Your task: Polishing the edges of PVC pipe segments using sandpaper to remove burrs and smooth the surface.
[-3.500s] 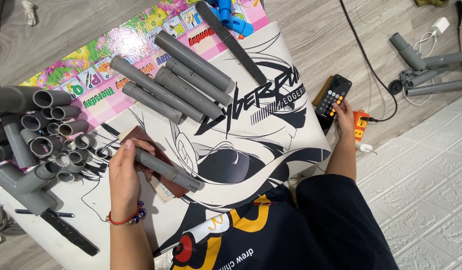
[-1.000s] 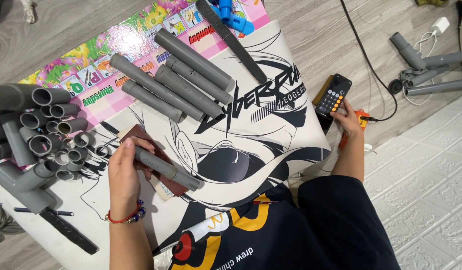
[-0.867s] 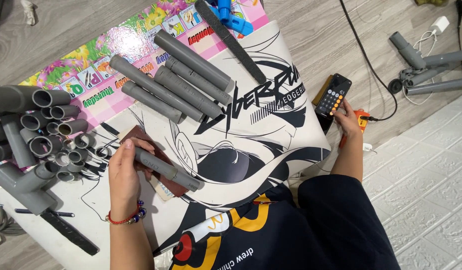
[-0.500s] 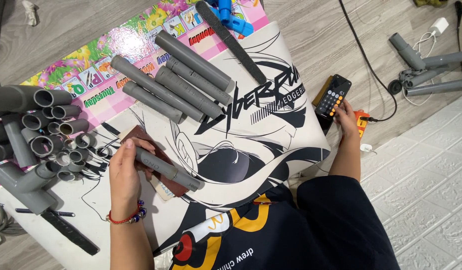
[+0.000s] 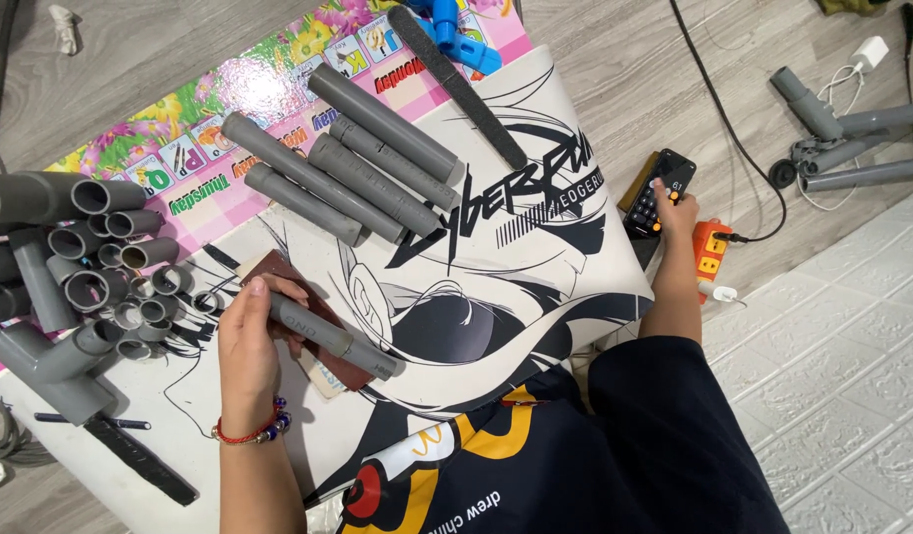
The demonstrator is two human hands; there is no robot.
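Left hand, lower left, closed around grey pipe over brown sandpaper on the surface, unmoved. Right hand, right of centre, fingertip now on black calculator; tallying judged underway.

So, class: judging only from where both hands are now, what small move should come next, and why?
Probably bring the right hand back from the calculator to the grey pipe. The left hand alone pins it on the brown sandpaper, so its far end lies unsteadied.
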